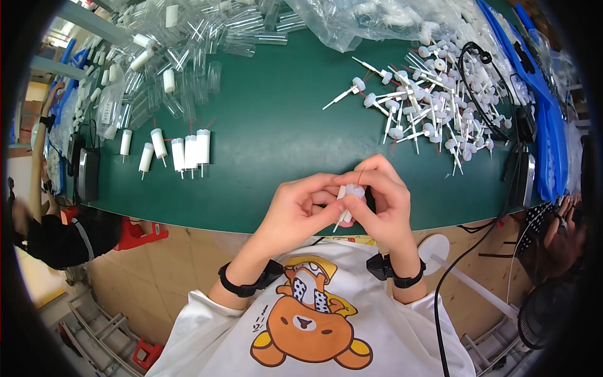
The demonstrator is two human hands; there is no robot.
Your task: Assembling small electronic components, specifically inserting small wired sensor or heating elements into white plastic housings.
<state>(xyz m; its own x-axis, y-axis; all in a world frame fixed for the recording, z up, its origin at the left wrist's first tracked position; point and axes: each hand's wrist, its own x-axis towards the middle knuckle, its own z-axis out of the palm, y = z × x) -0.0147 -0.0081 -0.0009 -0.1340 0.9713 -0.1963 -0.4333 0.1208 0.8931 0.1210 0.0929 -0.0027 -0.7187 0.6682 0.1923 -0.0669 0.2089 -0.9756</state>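
Observation:
Close to the table's front edge, my two hands meet around one small white plastic piece (354, 191). It has a frosted round cap and a thin white stem that slants down toward me. My left hand (293, 209) pinches it from the left, thumb and fingertips pressed to its side. From the other side my right hand (387, 200) grips the cap between thumb and fingers, and a fine red thread rises beside its index finger. The fingers cover part of the piece. Similar stemmed white pieces (433, 113) with red threads lie heaped at the right.
Several white cylinders (203, 147) with stems stand at the left of the green table (270, 125). Clear plastic tubes (251, 38) are piled behind them. A plastic bag (339, 25) lies at the back. A black cable (461, 251) hangs at the right, near blue trays (543, 119).

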